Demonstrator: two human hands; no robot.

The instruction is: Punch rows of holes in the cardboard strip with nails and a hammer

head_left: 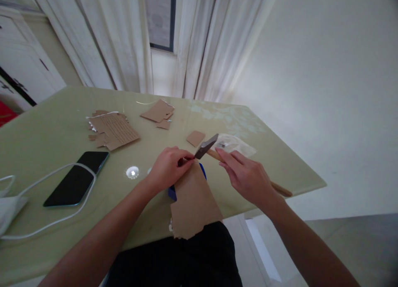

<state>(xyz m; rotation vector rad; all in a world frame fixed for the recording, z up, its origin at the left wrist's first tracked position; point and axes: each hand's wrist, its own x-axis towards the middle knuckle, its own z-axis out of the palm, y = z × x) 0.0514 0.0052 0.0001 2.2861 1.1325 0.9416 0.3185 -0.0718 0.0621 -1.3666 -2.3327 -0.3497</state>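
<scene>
My right hand (245, 173) is closed round the wooden handle of a small hammer (206, 147). The hammer's metal head is down by the fingertips of my left hand (169, 166). Those fingers are pinched at the far edge of a brown cardboard piece (195, 200); whether they also hold something small there is hidden. The cardboard lies over a blue object (171, 193), mostly covered, and its near end reaches past the table edge above my lap.
Torn cardboard pieces (115, 129) with handwriting lie at the left, more scraps (158, 112) behind. A small cardboard square (195, 138) and a clear plastic bag (236, 145) are beyond the hammer. A phone (77, 179) and white cable (46, 228) are on the left of the table (280, 162).
</scene>
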